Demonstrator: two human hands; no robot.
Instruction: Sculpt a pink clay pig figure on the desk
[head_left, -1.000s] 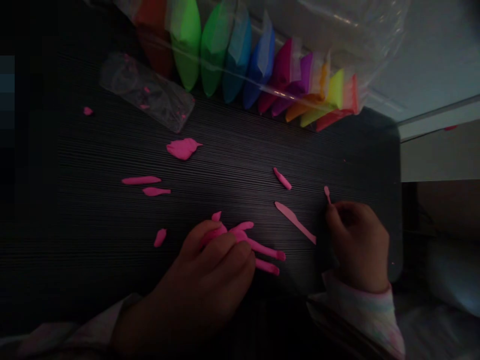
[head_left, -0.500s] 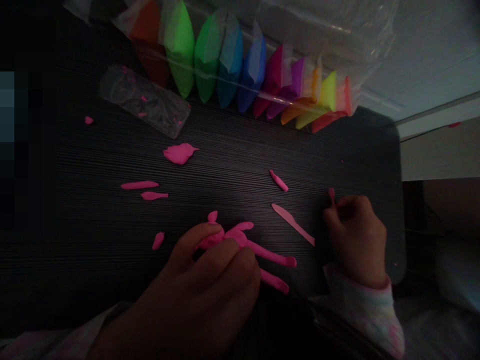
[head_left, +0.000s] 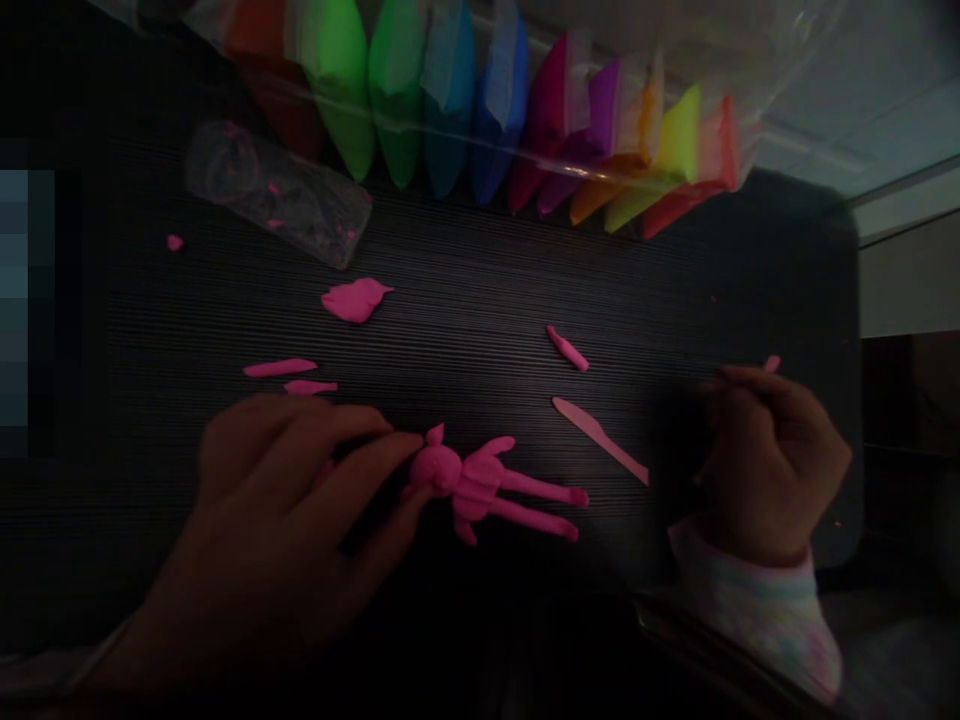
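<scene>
A pink clay figure (head_left: 487, 485) with a head, one ear, arms and two long legs lies flat on the dark table (head_left: 487, 280). My left hand (head_left: 292, 500) rests just left of it, fingers stretched out, fingertips touching the figure's head. My right hand (head_left: 772, 460) hovers at the right, fingers curled round a thin tool with a small pink clay bit (head_left: 772, 364) at its tip. A pink plastic knife (head_left: 600, 440) lies between the figure and my right hand.
A clear bag (head_left: 780, 30) of coloured clay packets (head_left: 487, 110) lines the table's far edge. An empty clear wrapper (head_left: 277, 195) lies at the left. Loose pink pieces: a lump (head_left: 352, 300), two strips (head_left: 281, 368), a small roll (head_left: 568, 349), a crumb (head_left: 175, 242).
My left hand has slid left off the figure, uncovering its head and body. My right hand has lifted and moved right with the small clay bit.
</scene>
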